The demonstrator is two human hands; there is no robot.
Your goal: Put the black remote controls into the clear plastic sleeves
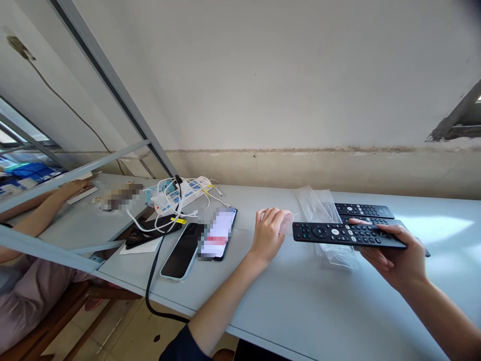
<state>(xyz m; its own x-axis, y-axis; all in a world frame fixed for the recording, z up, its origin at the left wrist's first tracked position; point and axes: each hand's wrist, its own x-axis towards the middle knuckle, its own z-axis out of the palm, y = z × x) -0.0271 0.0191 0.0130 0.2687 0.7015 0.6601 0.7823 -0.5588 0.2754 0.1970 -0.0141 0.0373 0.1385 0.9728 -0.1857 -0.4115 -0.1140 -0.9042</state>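
My right hand (pixel 402 255) grips a black remote control (pixel 343 234) near its right end and holds it level above the table, buttons facing up. At the remote's left end, my left hand (pixel 269 230) is closed with its fingers curled on a thin piece of clear plastic (pixel 287 223), which looks like a small bag. Whether this plastic touches the remote I cannot tell. Behind the held remote lie more black remotes (pixel 364 210), partly covered by it and by my right hand. Crumpled clear plastic bags (pixel 315 204) lie beside them, some reaching under the held remote.
Left of my left hand are a lit phone (pixel 221 235), a dark-screened phone (pixel 183 250) and a power strip (pixel 195 188) with tangled white cables. A black cable (pixel 150 286) hangs over the table edge. Beyond a metal frame post (pixel 112 75), another person's arm (pixel 52 205) rests on a table.
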